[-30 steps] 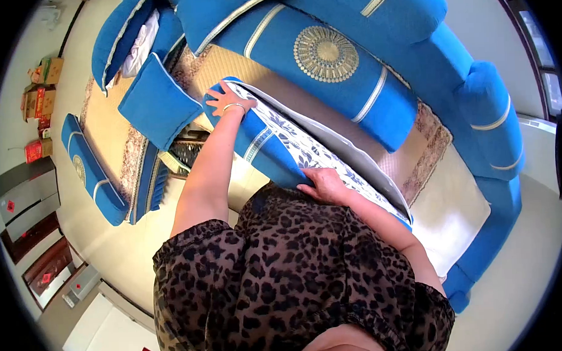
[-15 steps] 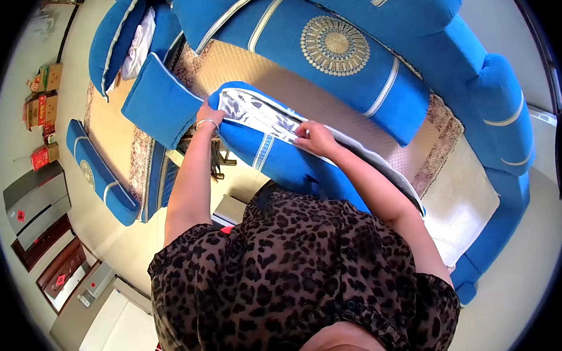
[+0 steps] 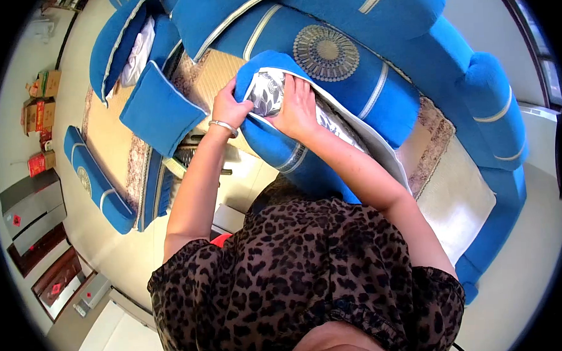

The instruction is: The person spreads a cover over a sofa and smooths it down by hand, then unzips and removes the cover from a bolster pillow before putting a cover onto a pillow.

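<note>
A long blue cushion cover (image 3: 264, 145) lies in front of my body, its side open along a pale edge. Inside it shows a white cushion with a grey leaf pattern (image 3: 267, 92). My left hand (image 3: 229, 106), with a bracelet at the wrist, grips the cover's edge at the far end, thumb on the inside. My right hand (image 3: 296, 110) lies in the opening on the patterned cushion, fingers stretched out and pointing away from me.
Behind is a blue sofa (image 3: 400, 54) with a round-medallion cushion (image 3: 326, 52). A square blue pillow (image 3: 160, 110) lies at the left, near another long blue cushion (image 3: 95, 179). Cardboard boxes (image 3: 39, 116) stand by the far left wall.
The far end of the cover has been lifted and its opening spread wider. My right hand has moved left and away from me, from the edge onto the patterned cushion, and its fingers have straightened.
</note>
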Motion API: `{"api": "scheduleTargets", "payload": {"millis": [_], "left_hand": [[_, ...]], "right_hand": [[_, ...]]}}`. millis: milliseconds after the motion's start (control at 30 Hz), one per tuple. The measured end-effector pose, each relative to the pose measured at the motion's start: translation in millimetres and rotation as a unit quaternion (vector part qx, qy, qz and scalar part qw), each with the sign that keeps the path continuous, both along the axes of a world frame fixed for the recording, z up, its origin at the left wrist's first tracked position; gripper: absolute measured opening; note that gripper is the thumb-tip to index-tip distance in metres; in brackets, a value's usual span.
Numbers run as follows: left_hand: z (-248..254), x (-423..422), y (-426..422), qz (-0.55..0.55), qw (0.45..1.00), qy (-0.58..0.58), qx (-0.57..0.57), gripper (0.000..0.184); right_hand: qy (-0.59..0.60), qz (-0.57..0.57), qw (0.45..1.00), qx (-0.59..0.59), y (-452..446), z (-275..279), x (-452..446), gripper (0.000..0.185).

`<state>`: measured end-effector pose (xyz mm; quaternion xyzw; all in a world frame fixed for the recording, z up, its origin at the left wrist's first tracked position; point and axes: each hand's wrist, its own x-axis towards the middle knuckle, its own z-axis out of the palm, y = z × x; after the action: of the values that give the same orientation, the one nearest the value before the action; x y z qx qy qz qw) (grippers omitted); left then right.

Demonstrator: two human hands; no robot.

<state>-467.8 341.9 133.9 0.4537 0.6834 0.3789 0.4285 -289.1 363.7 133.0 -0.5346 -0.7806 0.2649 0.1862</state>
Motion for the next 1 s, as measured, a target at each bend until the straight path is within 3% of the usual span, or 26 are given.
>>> {"api": "scheduleTargets", "payload": {"millis": [133, 233, 367, 533, 600, 733, 867, 900, 1000], "left_hand": [[33.5, 38.8, 3.8, -0.054, 0.996, 0.046, 0.047, 0.061], [55.5, 65.1, -0.2, -0.092, 0.989, 0.081, 0.081, 0.064], [86.8, 104.1, -7.4, -0.113, 0.985, 0.055, 0.121, 0.065], [139.2, 164.5, -21.1, -0.168, 0.965, -0.027, 0.198, 0.078], [153.0, 197.5, -33.6, -0.18, 0.929, 0.122, 0.299, 0.085], [179.2, 239.9, -47.5, -0.173, 0.918, 0.144, 0.327, 0.079], [222.7, 248.4, -33.9, -0.148, 0.915, 0.082, 0.365, 0.047], [235.6, 253.9, -29.7, -0.141, 0.913, 0.016, 0.382, 0.036], [279.7, 270.8, -20.8, -0.089, 0.878, 0.075, 0.464, 0.03]], "right_hand": [[-0.019, -0.087, 0.996, 0.024, 11.4, 36.8, 24.6, 0.076], [-0.011, -0.121, 0.987, -0.102, 20.1, 63.1, 54.2, 0.053], [0.121, -0.113, 0.986, 0.007, 17.2, 66.0, 97.9, 0.033], [0.188, -0.08, 0.978, -0.029, 16.3, 125.4, 173.0, 0.029], [0.249, -0.093, 0.962, -0.054, 16.3, 151.5, 209.7, 0.026], [0.29, -0.092, 0.951, -0.051, -8.3, 237.3, 271.8, 0.021], [0.261, -0.056, 0.963, 0.042, -34.1, 284.8, 300.6, 0.023], [0.249, -0.055, 0.965, 0.059, -47.8, 303.1, 301.2, 0.023], [0.237, -0.056, 0.961, 0.133, -79.5, 330.5, 303.6, 0.024]]}}
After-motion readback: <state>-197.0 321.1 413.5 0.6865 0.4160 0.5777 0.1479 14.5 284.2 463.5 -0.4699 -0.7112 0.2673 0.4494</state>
